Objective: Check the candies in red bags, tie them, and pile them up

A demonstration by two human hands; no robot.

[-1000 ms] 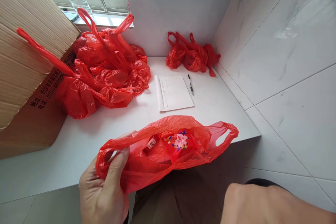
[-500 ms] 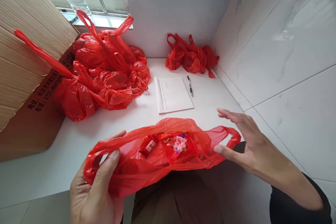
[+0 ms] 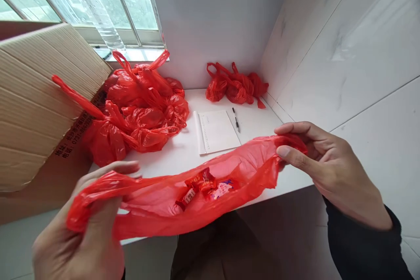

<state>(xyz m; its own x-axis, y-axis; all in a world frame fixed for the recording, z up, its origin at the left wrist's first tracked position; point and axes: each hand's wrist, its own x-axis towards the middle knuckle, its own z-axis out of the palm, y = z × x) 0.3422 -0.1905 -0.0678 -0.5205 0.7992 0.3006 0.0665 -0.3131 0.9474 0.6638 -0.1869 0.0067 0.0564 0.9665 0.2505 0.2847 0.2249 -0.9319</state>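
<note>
A thin red plastic bag (image 3: 157, 218) is stretched wide between my two hands, above the table's front edge. My left hand (image 3: 82, 227) grips its left handle, with the thumb behind the film. On the other side my right hand (image 3: 324, 153) pinches the right handle between thumb and fingers. Through the bag's open mouth I see several small wrapped pieces that look like sweets: a red packet (image 3: 200, 181), a dark red one with a white label (image 3: 188, 197) and a pink-and-blue printed one (image 3: 223, 189).
Several knotted red bags (image 3: 144, 109) are heaped at the left beside a cardboard box (image 3: 42, 96). A smaller group of red bags (image 3: 239, 87) lies against the back wall. An open notepad (image 3: 218, 131) and a pen (image 3: 236, 120) rest on the white table (image 3: 160, 162). A clear bottle (image 3: 101, 17) stands by the window.
My right hand has closed on the right handle, where it was apart from it before. The bag is now pulled wider, my left hand has moved left, and the view has tilted up.
</note>
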